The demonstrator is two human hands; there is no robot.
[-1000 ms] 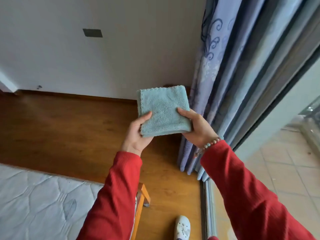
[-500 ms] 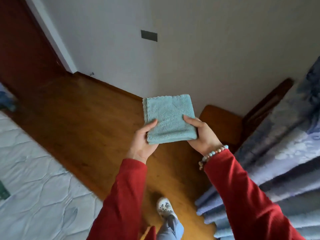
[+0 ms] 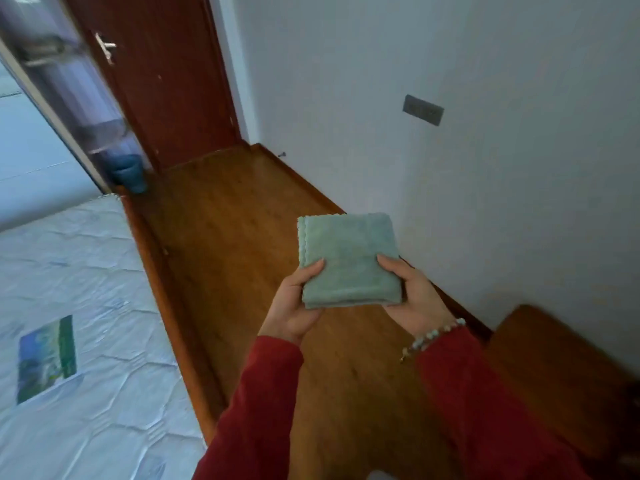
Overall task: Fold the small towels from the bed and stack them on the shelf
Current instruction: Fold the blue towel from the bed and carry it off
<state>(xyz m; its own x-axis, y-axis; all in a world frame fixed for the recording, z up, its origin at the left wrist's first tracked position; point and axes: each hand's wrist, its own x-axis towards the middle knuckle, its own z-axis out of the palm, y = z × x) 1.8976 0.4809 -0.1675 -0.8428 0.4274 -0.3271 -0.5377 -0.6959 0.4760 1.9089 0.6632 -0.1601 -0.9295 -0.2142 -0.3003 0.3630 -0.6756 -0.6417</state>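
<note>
Both hands, the left hand [image 3: 294, 306] and right hand [image 3: 415, 299], pinch the near edge of the folded towel [image 3: 346, 251], which looks soft and light.

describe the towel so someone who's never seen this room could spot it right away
Start at the white wall on the right and the wooden floor running along it toward the dark door. Above that floor, the left hand and right hand, in red sleeves, hold the towel by its near corners. It is the only pale green thing here: a folded, fluffy square with a scalloped left edge.
</note>
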